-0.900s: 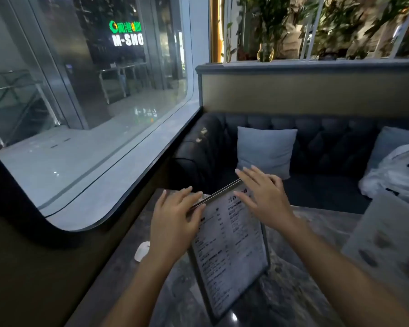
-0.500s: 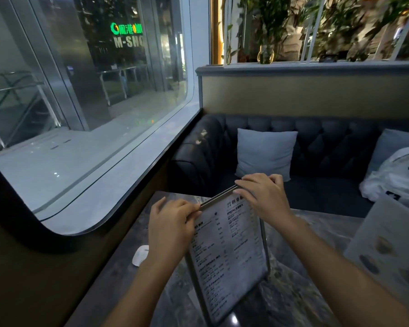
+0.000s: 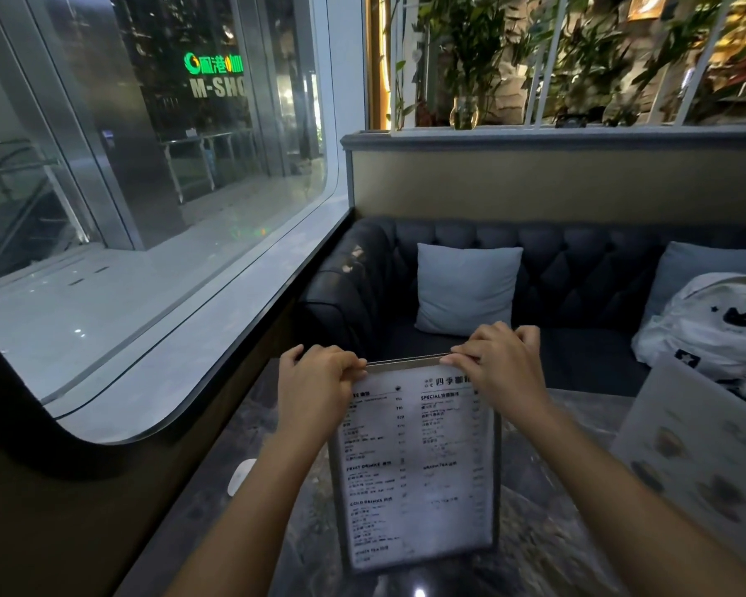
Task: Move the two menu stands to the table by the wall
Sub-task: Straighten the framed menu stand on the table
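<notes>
Both my hands have closed since earlier: left hand [image 3: 319,383] and right hand [image 3: 502,368] now pinch the top edge of the grey-framed printed menu stand [image 3: 416,467], turned square toward me on the dark marble table [image 3: 535,532]. I judge one stand nearly placed; the pale second menu stand [image 3: 698,458] waits at right.

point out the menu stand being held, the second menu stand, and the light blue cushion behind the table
held menu stand [image 3: 414,467]: head view, middle of its printed face.
second menu stand [image 3: 698,458]: head view, pale front panel at the right edge.
light blue cushion [image 3: 466,288]: head view, centre of the cushion on the dark sofa.
</notes>
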Tool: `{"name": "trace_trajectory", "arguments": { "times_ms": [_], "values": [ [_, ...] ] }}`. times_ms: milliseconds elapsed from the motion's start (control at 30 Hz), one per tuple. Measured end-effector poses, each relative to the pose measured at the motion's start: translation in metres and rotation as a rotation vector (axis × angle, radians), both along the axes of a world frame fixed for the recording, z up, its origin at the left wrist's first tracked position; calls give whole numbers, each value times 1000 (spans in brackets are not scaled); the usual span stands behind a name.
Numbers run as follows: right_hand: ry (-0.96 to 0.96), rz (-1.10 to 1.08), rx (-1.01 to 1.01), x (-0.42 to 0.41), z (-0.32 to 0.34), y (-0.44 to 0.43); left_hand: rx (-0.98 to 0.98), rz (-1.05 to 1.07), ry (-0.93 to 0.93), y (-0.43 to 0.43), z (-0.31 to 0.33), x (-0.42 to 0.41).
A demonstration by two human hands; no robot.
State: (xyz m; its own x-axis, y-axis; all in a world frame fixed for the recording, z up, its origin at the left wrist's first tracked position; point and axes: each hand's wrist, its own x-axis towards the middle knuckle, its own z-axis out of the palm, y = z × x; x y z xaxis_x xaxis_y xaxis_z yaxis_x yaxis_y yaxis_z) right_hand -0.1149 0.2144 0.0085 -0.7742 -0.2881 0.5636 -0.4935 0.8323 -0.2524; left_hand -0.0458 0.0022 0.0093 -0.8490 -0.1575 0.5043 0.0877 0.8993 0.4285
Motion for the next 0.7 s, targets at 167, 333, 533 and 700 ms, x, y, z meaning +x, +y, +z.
{"name": "trace_trajectory", "arguments": {
  "times_ms": [167,333,533,700],
  "values": [
    [22,-53,-6,11,-1,18,-7,-47,-24,10,2,-17],
    [48,-88,-13,19,-2,22,-9,-50,8,16,0,-24],
    [76,-98,-20,21,-4,20,13,-44,26,14,1,-20],
    [82,-81,-16,18,-4,15,42,-36,31,8,-3,-16]
  ]
}}
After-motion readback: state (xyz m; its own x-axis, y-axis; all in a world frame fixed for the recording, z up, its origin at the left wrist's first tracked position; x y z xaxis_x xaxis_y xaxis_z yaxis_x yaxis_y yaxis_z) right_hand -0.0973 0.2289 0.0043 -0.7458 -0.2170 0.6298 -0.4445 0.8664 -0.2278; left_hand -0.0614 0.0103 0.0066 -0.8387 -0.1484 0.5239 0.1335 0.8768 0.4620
